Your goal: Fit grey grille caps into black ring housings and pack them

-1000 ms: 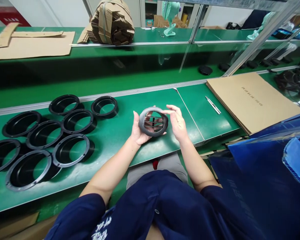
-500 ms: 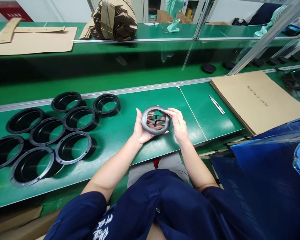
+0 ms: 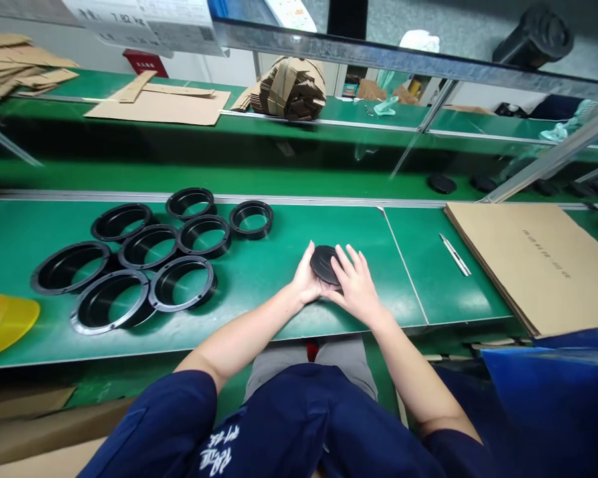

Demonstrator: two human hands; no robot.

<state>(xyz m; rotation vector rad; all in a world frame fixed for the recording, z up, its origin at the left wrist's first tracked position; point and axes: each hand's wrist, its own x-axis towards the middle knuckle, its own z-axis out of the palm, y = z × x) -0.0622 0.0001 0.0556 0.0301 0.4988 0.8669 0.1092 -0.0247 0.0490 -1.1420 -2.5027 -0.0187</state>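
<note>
Both my hands hold one round black plastic vent piece (image 3: 325,262) just above the green bench (image 3: 279,312). My left hand (image 3: 306,282) cups its left edge and underside. My right hand (image 3: 355,287) lies over its right side with fingers spread across the top, hiding most of it. Its slats do not show now. To the left lie several black plastic rings (image 3: 182,282) spread flat on the bench, about an arm's length from my left hand.
A pen-like tool (image 3: 454,254) lies right of my hands, beside a flat cardboard sheet (image 3: 528,259). A yellow disc (image 3: 4,318) sits at the far left edge. Behind runs a green conveyor with black caps (image 3: 441,183); cardboard stacks (image 3: 292,89) lie on the far shelf.
The vent piece was held up facing me with slats visible; now it is lowered toward the bench and turned, with my right hand spread over it. My head has tilted up.
</note>
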